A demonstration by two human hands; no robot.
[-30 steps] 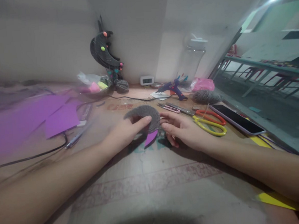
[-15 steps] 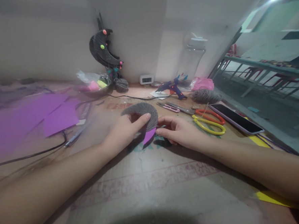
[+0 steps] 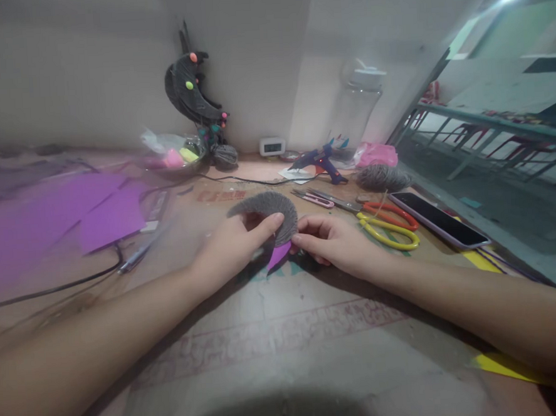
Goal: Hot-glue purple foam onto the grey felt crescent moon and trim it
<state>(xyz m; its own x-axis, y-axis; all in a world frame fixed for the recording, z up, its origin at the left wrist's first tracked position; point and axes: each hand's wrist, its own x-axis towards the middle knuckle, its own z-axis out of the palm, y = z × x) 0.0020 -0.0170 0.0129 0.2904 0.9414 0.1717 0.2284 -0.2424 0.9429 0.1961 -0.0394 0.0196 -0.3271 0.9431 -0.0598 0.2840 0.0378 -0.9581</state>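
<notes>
My left hand (image 3: 236, 245) grips a crescent (image 3: 269, 207) wound with grey yarn, thumb on top of its face and fingers behind it. At the crescent's lower end a bare, pointed purple tip (image 3: 279, 255) sticks out past the yarn. My right hand (image 3: 329, 237) is closed in a pinch right at the outer edge, where the winding meets the purple. Whatever lies between those fingertips is too small to make out. A ball of grey yarn (image 3: 383, 177) rests further back on the right.
To the right lie yellow-and-orange-handled scissors (image 3: 389, 231), pink thread snips (image 3: 314, 198) and a phone (image 3: 439, 219). Behind are a glue gun (image 3: 322, 165), a small digital clock (image 3: 272, 147) and a clear bottle (image 3: 357, 112). Purple sheets (image 3: 111, 215) and a pen (image 3: 139, 253) lie left. A dark crescent ornament (image 3: 188, 91) stands behind.
The crescent has shifted slightly right and down, with the left hand still holding it. My right fingertips have come up against its edge and closed together more.
</notes>
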